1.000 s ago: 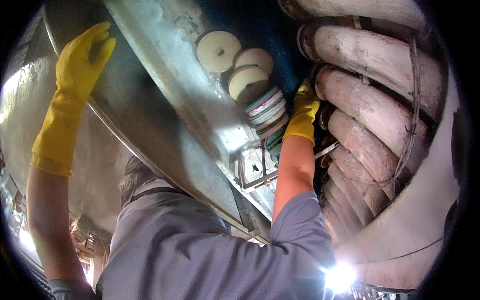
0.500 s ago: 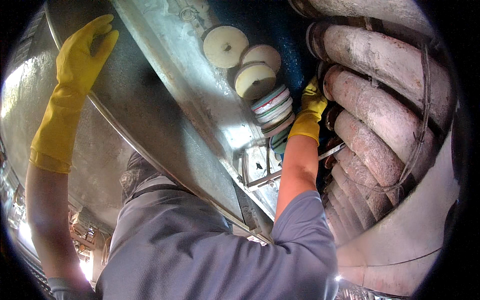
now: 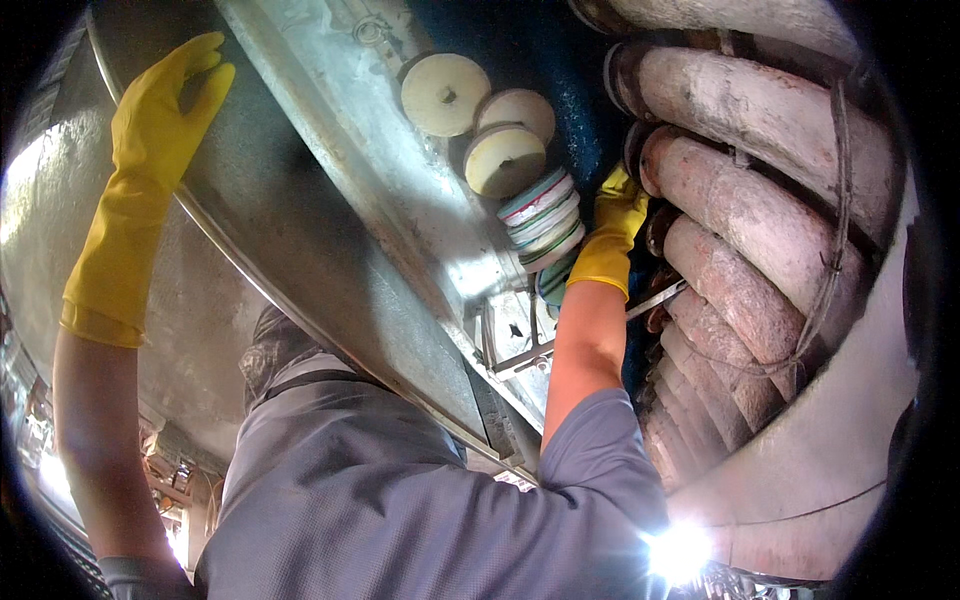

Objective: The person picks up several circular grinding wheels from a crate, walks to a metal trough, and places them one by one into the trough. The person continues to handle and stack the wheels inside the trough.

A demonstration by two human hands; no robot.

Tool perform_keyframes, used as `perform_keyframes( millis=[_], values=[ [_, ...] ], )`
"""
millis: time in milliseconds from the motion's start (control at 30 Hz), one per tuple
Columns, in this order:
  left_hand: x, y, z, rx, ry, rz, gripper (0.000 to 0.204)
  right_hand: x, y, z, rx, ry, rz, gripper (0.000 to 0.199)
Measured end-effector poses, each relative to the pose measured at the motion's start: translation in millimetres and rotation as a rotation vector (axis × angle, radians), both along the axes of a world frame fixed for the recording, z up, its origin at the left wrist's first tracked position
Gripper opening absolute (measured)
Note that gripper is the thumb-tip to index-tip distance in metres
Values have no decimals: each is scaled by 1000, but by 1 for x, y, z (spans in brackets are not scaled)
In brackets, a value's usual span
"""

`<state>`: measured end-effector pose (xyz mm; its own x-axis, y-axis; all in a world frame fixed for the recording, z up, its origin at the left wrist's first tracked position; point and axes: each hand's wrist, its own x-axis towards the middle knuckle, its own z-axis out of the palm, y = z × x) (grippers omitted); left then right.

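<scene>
My left hand (image 3: 165,120), in a long yellow rubber glove, is raised over a curved grey metal panel (image 3: 225,330). Its thumb stands apart from the bent fingers, and nothing shows between them. My right hand (image 3: 618,215), gloved the same way, reaches into a dark gap between a stack of round discs (image 3: 545,225) and a row of pale, stained, thick pipe-like cylinders (image 3: 735,190). Its fingertips are lost in shadow beside the cylinder ends, so what they touch or hold cannot be made out. Next to the stack, a cream disc (image 3: 505,162) with a centre hole lies flat.
Two more flat discs (image 3: 445,95) lie farther up the light metal surface. A thin metal bar (image 3: 525,360) crosses below my right forearm. Cable (image 3: 838,220) hangs across the cylinders at right. The metal panel's curved rim (image 3: 290,310) runs past my body.
The view has shifted slightly, and my right hand reaches into the same gap with its wrist turned a little. A bright light glares at the lower right. My left hand has hardly moved.
</scene>
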<state>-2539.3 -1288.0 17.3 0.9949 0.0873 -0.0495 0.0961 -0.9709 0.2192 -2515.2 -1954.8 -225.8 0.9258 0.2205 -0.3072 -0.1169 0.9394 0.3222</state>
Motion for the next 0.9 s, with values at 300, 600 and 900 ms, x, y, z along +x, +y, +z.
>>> perform_keyframes(
  millis=[300, 600, 900],
  values=[
    [2, -1, -3, -7, 1, -4, 43, -4, -10, -11, 290, 25, -190, 51],
    [3, 1, -5, -10, -18, -26, 41, -8, -1, 7, 281, 191, -309, 46],
    [9, -9, -2, -45, 0, -16, 40, -13, -34, -12, -241, 99, -237, 48]
  ],
)
